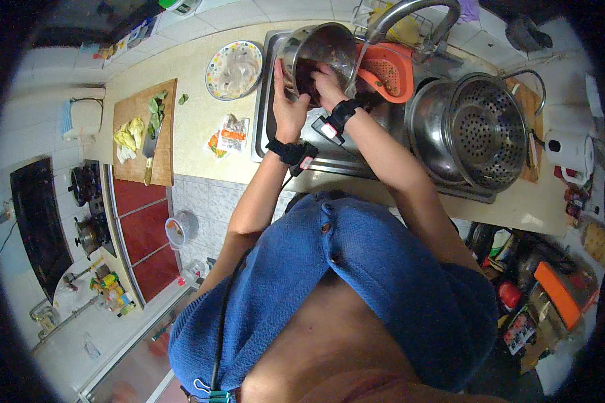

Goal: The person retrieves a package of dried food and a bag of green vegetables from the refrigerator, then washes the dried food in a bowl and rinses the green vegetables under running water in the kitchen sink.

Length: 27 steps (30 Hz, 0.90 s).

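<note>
A stainless steel bowl (288, 50) is tilted on its side over the left part of the sink (322, 156), its mouth facing right. My left hand (288, 115) grips its near side, thumb at the rim and fingers along the outer wall. My right hand (329, 89) reaches into the bowl's mouth; its fingertips are partly hidden in the dark inside, so whether they hold anything is unclear. Water runs from the curved metal faucet (408, 11) down past the bowl's right rim. An orange corner strainer (402, 63) with green scraps sits just right of the bowl.
On the sink's right rests a large perforated steel colander (476, 126) in a steel basin (428, 136). Leftward are a patterned plate (234, 70), small packets (232, 133), and a wooden cutting board (166, 146) with greens and a knife (150, 151). A white kettle (567, 151) stands right.
</note>
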Motion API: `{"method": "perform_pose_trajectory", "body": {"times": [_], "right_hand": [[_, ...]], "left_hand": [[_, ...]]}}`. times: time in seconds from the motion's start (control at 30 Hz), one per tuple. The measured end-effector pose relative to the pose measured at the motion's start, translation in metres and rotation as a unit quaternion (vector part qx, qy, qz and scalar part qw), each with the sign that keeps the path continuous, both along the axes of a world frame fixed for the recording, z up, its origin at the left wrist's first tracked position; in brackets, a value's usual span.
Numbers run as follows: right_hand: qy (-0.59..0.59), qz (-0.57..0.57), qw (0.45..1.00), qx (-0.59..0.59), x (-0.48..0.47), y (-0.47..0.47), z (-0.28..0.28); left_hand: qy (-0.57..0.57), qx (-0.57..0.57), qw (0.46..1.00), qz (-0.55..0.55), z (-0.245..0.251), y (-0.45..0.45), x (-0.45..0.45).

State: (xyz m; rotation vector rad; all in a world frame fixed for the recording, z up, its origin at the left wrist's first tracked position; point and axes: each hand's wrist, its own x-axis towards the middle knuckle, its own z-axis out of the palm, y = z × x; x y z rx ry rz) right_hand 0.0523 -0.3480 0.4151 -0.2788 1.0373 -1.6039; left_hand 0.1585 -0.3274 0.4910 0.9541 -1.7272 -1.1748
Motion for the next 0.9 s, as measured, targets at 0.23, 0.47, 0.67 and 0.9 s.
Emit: {"method": "perform_pose_trajectory", "body": {"times": [0.23,0.47,0.67,0.9], "right_hand": [[0.032,-0.051,0.998,-0.006,0.012,-0.01,0.015],[-0.165,0.012,0.985,-0.05,0.021,-0.018,0.041],[-0.263,0.036,0.961,-0.074,0.027,0.004,0.098],[-0.236,0.047,0.966,-0.096,0.037,0.007,0.103]], "left_hand": [[-0.069,-0.114,0.991,0.023,0.029,0.0,0.002],[-0.14,-0.113,0.984,0.013,0.063,0.005,0.004],[-0.194,-0.159,0.967,0.037,0.087,0.016,0.005],[-0.224,-0.207,0.951,0.045,0.093,0.025,0.012]]}}
